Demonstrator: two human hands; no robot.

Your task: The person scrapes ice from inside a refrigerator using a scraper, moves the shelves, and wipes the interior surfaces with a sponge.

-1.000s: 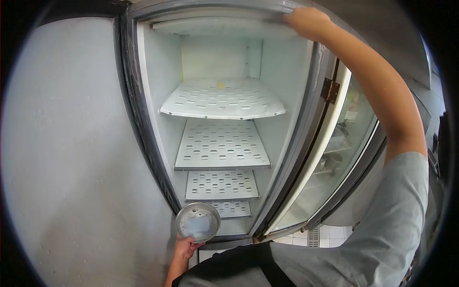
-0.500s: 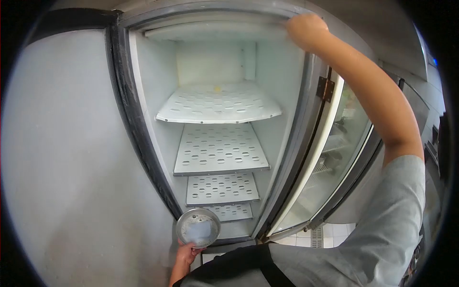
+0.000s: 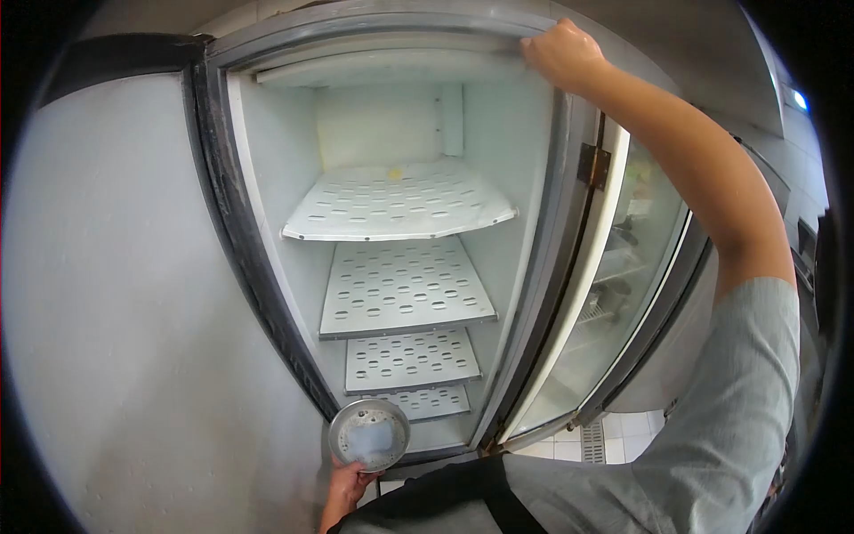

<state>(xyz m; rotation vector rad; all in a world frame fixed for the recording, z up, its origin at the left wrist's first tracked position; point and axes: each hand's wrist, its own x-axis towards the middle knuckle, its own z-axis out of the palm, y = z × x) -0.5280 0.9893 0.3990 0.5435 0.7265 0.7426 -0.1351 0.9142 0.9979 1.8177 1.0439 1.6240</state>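
Note:
My left hand [image 3: 350,478] is low in the view, its fingers gripping the rim of a round metal bowl [image 3: 339,436]. Soapy-looking liquid and a pale, flat piece [image 3: 370,438] lie in the bowl. High up, my right hand [image 3: 562,55] is closed at the upper right corner of the cabinet's frame; whatever its fingers hold is hidden. Between the hands stands an upright refrigerator cabinet, its inside open to view, with several white slotted shelves [image 3: 405,285]. A small yellow spot [image 3: 395,174] shows on the top shelf.
A grey panel [image 3: 116,267] fills the left side. To the right are a rusty hinge [image 3: 593,166] and a glass door [image 3: 614,285] with racks behind it. A floor drain [image 3: 592,442] lies among white tiles at the lower right.
My right hand has moved slightly left along the top of the frame. The view has shifted a little, so the shelves appear slightly lower. My left hand still holds the bowl.

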